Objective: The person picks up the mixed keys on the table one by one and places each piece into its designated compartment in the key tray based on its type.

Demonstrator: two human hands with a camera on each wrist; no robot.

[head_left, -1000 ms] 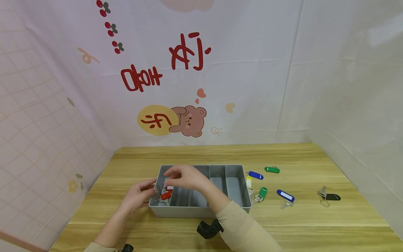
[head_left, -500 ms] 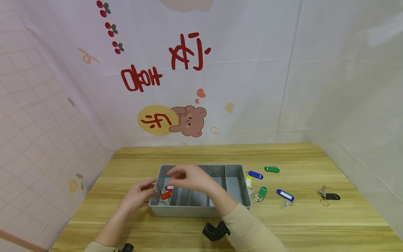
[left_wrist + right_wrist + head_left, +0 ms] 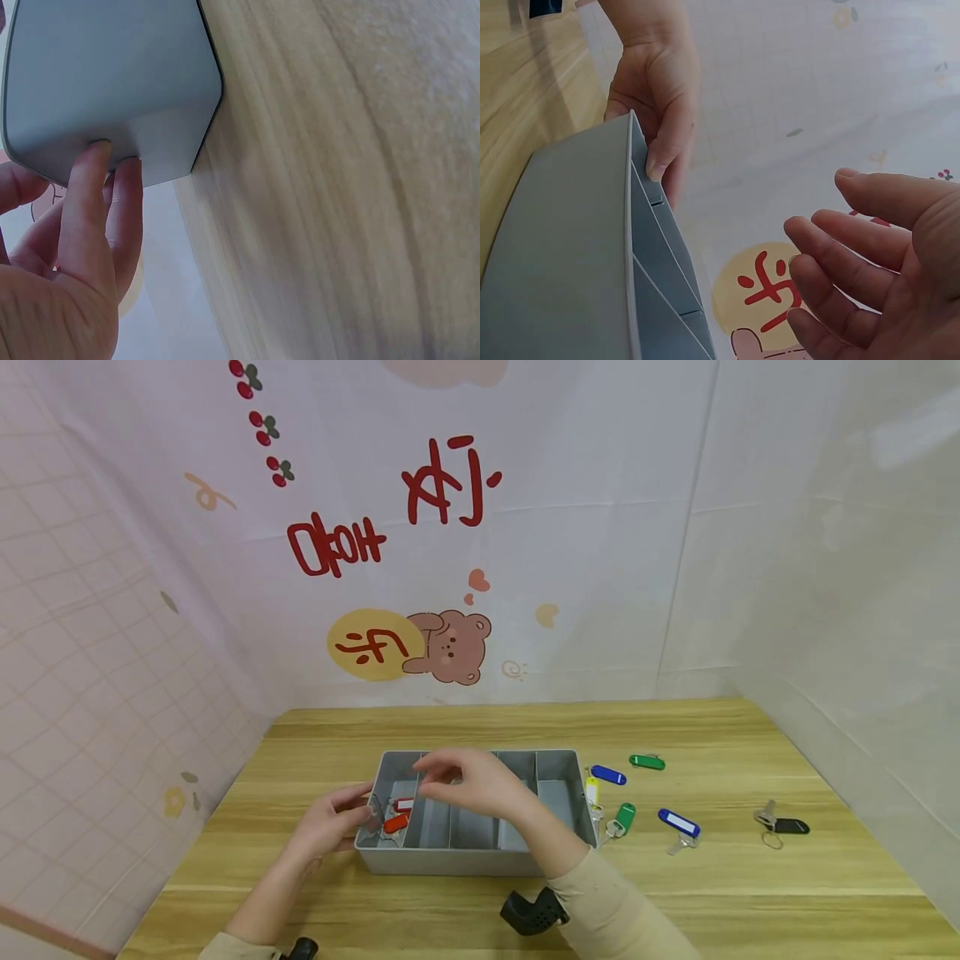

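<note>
The right hand [image 3: 476, 781] and its forearm cover parts of the middle compartments of the gray box [image 3: 442, 862]. In the red tag with a white label [image 3: 403, 805] and the plain red tag [image 3: 396, 823], both in the nine o'clock compartment, the keys overlap and are hard to separate. The label's writing is too small to read. The left wrist view shows only the box's outside walls, and the right wrist view catches just a sliver of its inside. Both sleeves [image 3: 622, 910] are cut off at the bottom edge.

The box sits flat on the counter [image 3: 450, 910], its long axis running from nine to three o'clock. The labeled red tag lies along much the same line; the plain one tilts from eight to two.

The left hand [image 3: 330, 827] pinches the box's nine o'clock end wall, fingertips on the outside and thumb at the rim. The right hand's fingers, loosely bent and slightly spread, with the thumb apart, point toward nine o'clock above the box. Past its three o'clock end, the yellow tag [image 3: 592, 791] lies just beside the wall.
</note>
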